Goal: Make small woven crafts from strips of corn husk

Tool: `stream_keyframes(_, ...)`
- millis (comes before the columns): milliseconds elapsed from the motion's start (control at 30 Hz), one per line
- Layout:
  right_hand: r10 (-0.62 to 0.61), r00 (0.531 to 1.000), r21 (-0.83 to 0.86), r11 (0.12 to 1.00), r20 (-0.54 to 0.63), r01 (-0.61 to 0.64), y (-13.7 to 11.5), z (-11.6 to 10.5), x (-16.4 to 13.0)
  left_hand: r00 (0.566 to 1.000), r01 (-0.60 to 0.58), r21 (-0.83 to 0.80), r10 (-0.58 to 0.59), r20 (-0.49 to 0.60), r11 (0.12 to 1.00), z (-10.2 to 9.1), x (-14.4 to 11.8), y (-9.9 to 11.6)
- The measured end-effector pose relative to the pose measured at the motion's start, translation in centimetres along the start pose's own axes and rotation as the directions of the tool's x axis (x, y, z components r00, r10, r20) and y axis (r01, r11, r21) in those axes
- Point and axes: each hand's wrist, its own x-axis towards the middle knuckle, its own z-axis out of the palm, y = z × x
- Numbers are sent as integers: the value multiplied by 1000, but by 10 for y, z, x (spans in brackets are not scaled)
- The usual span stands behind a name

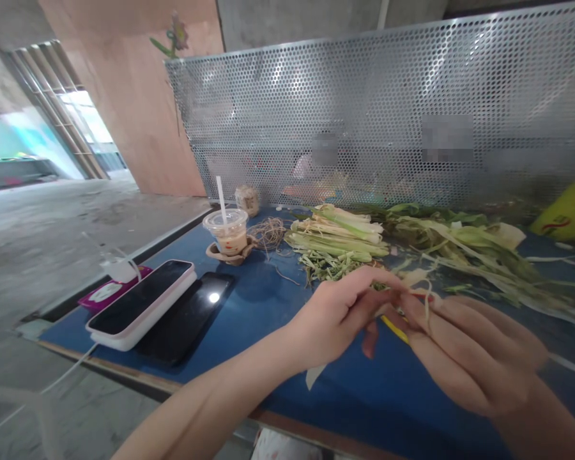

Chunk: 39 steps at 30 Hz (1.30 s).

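Note:
My left hand (338, 310) and my right hand (474, 348) meet fingertip to fingertip above the blue table, both closed in a pinch. A thin pale strip (428, 306), like dried husk, loops over the fingers of the right hand. Just above the fingertips a wider pale piece (414, 277) shows. Small bits of red (422, 296) and yellow (393, 328) peek out between the hands; what they belong to is hidden. What the left fingers pinch is covered too. Below the left hand is a pale pointed scrap (315, 375).
Behind the hands lie bundled green-yellow stalks (340, 236), chopped green pieces (328, 265) and loose husks (460, 246). A tangle of twine (268, 234) sits beside an iced drink cup (226, 233). Two phones (146, 297) (186, 319) lie left. Perforated metal sheet (364, 102) stands behind.

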Motion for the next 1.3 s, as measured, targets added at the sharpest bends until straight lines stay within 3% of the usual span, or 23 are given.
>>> stream_keyframes(433, -6, 1000, 4, 1000, 4, 6, -3, 3, 3, 998, 60, -173, -58, 16, 983, 1, 4, -1)
stream_keyframes(833, -70, 994, 32, 997, 85, 67, -3, 5, 6, 996, 53, 44, -50, -68, 998, 4, 2, 0)
stream_keyframes(1100, 201, 971, 173, 960, 130, -222, -3, 5, -6, 998, 34, 43, -31, -60, 998, 3, 3, 1)
stream_keyframes(1200, 331, 924, 215, 904, 192, -369, -6, 7, -9, 996, 25, 100, -16, -92, 995, 2, 3, 2)
stream_keyframes(1300, 436, 859, 204, 846, 269, -493, -10, 11, -7, 990, 46, 263, -9, -141, 964, 3, 3, 2)
